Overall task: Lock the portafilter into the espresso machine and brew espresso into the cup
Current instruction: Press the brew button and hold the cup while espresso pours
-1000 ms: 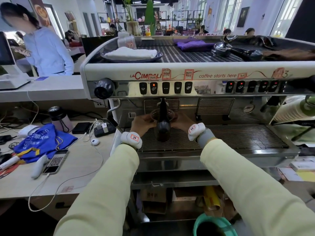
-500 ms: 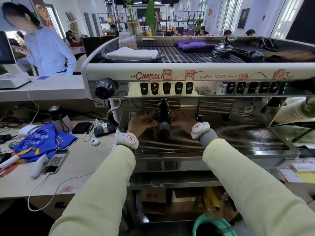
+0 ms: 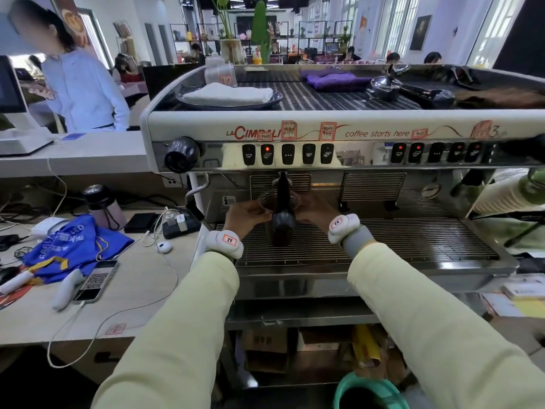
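The portafilter (image 3: 282, 215) sits under the left group head of the espresso machine (image 3: 348, 132), its black handle pointing straight at me. Behind the handle a clear cup (image 3: 267, 202) with dark liquid stands on the drip grate (image 3: 407, 240). My left hand (image 3: 244, 215) cups it from the left and my right hand (image 3: 314, 212) from the right, fingers curled around it. The handle hides most of the cup. One red light glows on the second button (image 3: 267, 154) of the left button row.
A steam wand (image 3: 194, 196) hangs at the machine's left. On top lie a plate with a white cloth (image 3: 227, 94), a purple cloth and a spare portafilter (image 3: 413, 91). A phone, blue cloth and cables cover the left counter. A person stands at far left. A green bin (image 3: 371, 391) is below.
Both hands stay around the cup under the portafilter; my wrists have shifted slightly lower and outward. The red button light stays lit.
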{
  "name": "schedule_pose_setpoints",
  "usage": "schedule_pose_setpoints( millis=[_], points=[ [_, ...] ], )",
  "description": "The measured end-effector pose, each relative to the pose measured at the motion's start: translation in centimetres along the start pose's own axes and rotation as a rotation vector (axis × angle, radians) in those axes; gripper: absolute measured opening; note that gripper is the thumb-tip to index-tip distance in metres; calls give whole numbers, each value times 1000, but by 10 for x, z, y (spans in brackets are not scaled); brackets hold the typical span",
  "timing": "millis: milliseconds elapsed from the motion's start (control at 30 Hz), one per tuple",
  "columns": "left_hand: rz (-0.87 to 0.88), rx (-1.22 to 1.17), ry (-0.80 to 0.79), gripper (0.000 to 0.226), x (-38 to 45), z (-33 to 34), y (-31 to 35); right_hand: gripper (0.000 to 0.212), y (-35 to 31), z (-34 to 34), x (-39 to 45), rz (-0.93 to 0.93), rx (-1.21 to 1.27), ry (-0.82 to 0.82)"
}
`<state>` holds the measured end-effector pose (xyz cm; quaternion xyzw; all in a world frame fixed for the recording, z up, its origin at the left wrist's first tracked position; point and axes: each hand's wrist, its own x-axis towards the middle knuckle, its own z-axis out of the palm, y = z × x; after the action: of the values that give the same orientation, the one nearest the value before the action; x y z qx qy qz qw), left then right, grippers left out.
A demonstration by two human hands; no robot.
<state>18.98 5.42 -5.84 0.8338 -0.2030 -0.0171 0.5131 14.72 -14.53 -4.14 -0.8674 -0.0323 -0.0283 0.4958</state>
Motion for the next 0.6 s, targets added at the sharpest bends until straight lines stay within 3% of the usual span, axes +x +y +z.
schedule_pose_setpoints(
  millis=[100, 300, 467, 567, 600],
  points=[
    [-4, 30, -29, 50, 3, 2, -5, 31, -2, 1, 1, -12, -22, -6],
    [9, 44, -44, 25, -1, 1, 1, 26, -3, 1, -3, -33, -28, -12],
    [-25, 93, -92, 64, 7, 5, -5, 25, -5, 7, -2, -23, -22, 7],
    [-51, 146, -95, 52, 7, 3, -2, 6, -3, 7, -4, -16, 33, -15],
    [-48, 136, -82, 43, 6, 3, -1, 15, -1, 6, -3, -15, 51, -18]
  ],
)
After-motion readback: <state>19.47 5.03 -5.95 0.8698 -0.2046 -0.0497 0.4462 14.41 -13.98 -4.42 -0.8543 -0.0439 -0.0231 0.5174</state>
